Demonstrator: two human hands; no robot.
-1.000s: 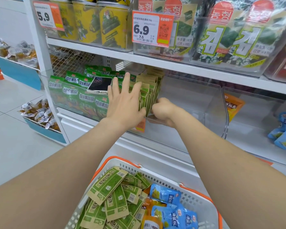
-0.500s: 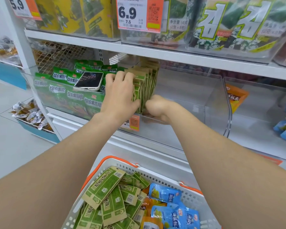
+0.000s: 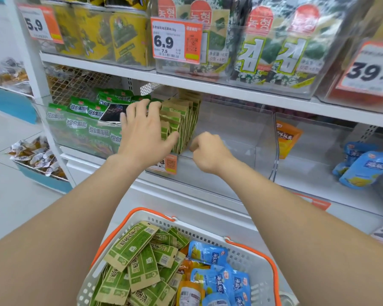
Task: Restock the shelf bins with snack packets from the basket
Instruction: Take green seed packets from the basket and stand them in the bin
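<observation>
A white shop shelf runs across the view, fronted by clear plastic bins; pale floor tiles lie to the left, where lower trays hold small wrapped snacks; above, seaweed packs sit behind orange-and-white price tags, one reading 6.9. In the middle bin a row of green-and-tan packets stands upright at the bin's left end, the rest of that bin bare; the bin to its left holds bright green packets with a phone lying on top; to the right, an orange packet and blue packets lie in further bins. Below, a white basket with orange handles holds loose green-and-tan packets, blue ones and some orange.

The left hand rests with fingers spread and nearly straight against the left face of the upright row, thumb along its front edge; the right hand is curled into a loose fist just right of the row's base, apart from it; whether it pinches anything I cannot tell.

Compared with half a second ago, the right hand has drawn back from the row, where it was pressed against the packets; the left hand has uncurled from the packet tops and lies flatter; the camera has tilted up and right, showing more of the upper shelf and a 39.8 tag.
</observation>
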